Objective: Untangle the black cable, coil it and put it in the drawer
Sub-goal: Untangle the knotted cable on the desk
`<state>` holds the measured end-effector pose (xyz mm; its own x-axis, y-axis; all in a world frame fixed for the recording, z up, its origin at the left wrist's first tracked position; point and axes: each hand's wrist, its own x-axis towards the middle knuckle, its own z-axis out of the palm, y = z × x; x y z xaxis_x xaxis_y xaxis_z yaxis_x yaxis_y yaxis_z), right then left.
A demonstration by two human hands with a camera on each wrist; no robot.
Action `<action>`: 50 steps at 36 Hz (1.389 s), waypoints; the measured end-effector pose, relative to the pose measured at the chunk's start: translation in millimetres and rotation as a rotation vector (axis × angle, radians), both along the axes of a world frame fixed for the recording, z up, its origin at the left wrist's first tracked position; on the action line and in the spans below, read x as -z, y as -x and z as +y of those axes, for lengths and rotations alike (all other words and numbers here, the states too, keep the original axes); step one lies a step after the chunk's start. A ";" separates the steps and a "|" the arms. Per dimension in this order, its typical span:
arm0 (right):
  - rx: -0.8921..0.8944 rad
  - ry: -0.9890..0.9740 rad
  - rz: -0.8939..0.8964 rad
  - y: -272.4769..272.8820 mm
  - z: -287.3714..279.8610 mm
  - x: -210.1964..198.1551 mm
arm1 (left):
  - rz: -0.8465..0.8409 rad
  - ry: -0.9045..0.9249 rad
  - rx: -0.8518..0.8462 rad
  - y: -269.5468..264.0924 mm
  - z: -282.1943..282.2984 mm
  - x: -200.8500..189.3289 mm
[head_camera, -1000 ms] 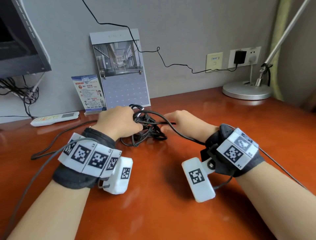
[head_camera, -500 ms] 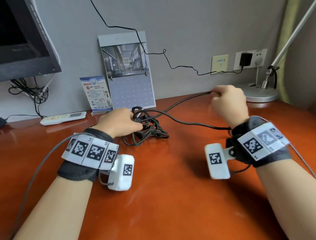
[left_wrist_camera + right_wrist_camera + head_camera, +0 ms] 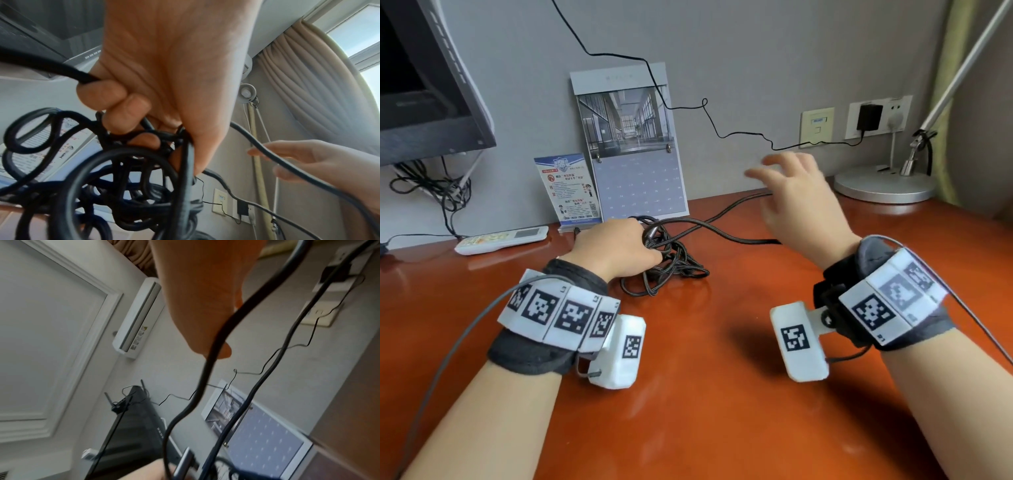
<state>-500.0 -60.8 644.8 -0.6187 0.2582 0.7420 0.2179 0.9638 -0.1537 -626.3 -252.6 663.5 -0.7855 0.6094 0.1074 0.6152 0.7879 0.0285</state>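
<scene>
Both hands are working over the wooden desk (image 3: 705,394). The left hand (image 3: 616,253) is gripping the knotted mass of the black cable (image 3: 671,263), with its fingers (image 3: 125,112) curling through several loops. The right hand (image 3: 801,202) is hovering above the desk with fingers spread and holding nothing; in the left wrist view a freed strand is passing across its straight fingertips (image 3: 259,151) without being pinched.

The tangle is lying on the desk just in front of the calendar (image 3: 630,144). Two strands are running from it toward the right, beneath the raised hand. A metal connector (image 3: 649,234) is showing at the top of the knot, beside the left thumb. No drawer is appearing in any view.

Handling judgement: the cable is looking light, flexible and moderately springy, since its loops are holding open curves rather than lying flat. The jacket is appearing smooth, so a strand will likely be sliding through a loose grip. The knot should be held at its core while one free strand is being drawn out near where it leaves the tangle. Pulling hard is likely to tighten the knot; pulling by the connector is risking strain at its joint.

Count: one black cable, one visible connector, two hands. Also present are one calendar, one leaflet stand (image 3: 570,192), one remote control (image 3: 500,240) and one lamp base (image 3: 883,186).
</scene>
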 end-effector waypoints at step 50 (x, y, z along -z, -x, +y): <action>0.096 0.213 -0.056 -1.0 13.0 3.4 | 0.041 -0.049 -0.044 11.8 -10.9 -6.1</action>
